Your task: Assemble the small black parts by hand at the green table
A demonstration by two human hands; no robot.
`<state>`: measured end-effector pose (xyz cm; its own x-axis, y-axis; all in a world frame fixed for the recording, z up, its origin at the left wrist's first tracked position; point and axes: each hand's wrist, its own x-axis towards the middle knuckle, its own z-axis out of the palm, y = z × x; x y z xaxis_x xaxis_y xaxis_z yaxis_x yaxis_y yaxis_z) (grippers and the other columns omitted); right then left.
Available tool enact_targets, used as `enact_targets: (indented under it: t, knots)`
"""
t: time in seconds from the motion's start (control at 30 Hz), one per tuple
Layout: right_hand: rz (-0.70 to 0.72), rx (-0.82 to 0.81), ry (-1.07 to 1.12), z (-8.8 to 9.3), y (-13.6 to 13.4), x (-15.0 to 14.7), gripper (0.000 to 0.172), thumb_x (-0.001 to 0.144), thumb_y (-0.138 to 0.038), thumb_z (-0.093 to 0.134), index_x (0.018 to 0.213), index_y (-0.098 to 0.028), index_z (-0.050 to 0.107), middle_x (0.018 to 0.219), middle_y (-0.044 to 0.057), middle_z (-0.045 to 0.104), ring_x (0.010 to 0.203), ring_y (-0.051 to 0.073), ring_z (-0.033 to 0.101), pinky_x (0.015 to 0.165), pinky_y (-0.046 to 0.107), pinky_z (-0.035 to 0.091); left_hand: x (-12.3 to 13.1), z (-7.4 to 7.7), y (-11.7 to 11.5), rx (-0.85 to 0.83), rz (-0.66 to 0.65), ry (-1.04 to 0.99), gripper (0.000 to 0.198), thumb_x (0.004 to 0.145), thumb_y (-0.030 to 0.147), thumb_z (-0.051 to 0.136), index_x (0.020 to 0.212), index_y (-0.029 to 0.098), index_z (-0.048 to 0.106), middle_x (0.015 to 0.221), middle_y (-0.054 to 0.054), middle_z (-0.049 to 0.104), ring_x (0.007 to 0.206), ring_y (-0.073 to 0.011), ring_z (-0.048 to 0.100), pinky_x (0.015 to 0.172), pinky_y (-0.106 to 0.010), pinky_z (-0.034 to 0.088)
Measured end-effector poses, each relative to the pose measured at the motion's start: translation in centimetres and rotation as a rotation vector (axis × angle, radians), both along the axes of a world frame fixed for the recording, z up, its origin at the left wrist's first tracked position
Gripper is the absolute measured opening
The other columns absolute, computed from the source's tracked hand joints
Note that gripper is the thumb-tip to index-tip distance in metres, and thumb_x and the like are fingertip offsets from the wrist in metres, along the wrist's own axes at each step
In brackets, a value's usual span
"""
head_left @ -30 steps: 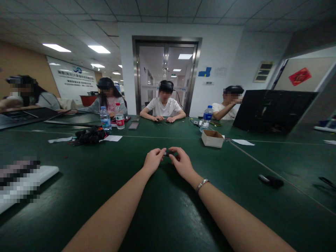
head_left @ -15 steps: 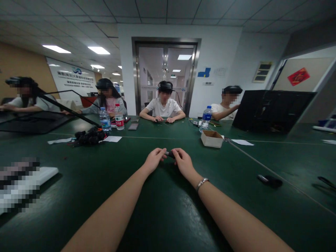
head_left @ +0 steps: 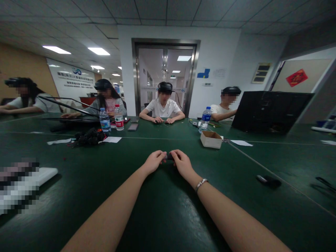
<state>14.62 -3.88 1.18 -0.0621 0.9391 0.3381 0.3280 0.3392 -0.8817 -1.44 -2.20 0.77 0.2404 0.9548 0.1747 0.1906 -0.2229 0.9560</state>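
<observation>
My left hand [head_left: 154, 162] and my right hand [head_left: 182, 162] meet over the middle of the green table. Both are closed in a pinch on the two ends of one small dark piece [head_left: 170, 157] with a greyish left end. Fingers cover much of it, so its exact kind cannot be made out. A metal bracelet [head_left: 201, 184] circles my right wrist. To the right on the table lies a black object with a silvery end [head_left: 269, 181], apart from my hands.
Beyond my hands stand an open cardboard box [head_left: 211, 140], water bottles [head_left: 105, 120] and a heap of black parts [head_left: 90, 137]. A large black panel [head_left: 271, 112] stands at the right. A white object [head_left: 47, 173] lies at left. Several people wearing headsets sit across the green table [head_left: 162, 217].
My hands stay nearly in place, both still on the small dark piece, whose silvery end shows less. At the far left, a black flat frame has shifted away from me.
</observation>
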Motion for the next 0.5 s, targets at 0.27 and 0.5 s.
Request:
enact_targets:
  t: [0.27, 0.5]
  knots:
    - [0.007, 0.012, 0.027, -0.28, 0.32, 0.00, 0.033, 0.080, -0.048, 0.050, 0.085, -0.018, 0.062, 0.067, 0.000, 0.059, 0.049, 0.010, 0.048, 0.046, 0.023, 0.039, 0.13, -0.19, 0.02, 0.035, 0.023, -0.111, 0.034, 0.070, 0.044, 0.066, 0.090, 0.017, 0.058, 0.085, -0.005, 0.064, 0.080, -0.0164, 0.059, 0.075, -0.028, 0.044]
    - [0.017, 0.010, 0.010, -0.18, 0.23, 0.01, 0.033, 0.080, -0.048, 0.049, 0.087, -0.018, 0.061, 0.075, 0.001, 0.060, 0.053, 0.010, 0.050, 0.048, 0.023, 0.041, -0.06, -0.81, 0.11, 0.115, -0.007, 0.221, 0.037, 0.083, 0.048, 0.044, 0.073, 0.019, 0.062, 0.070, -0.002, 0.062, 0.066, -0.0151, 0.054, 0.065, -0.026, 0.040]
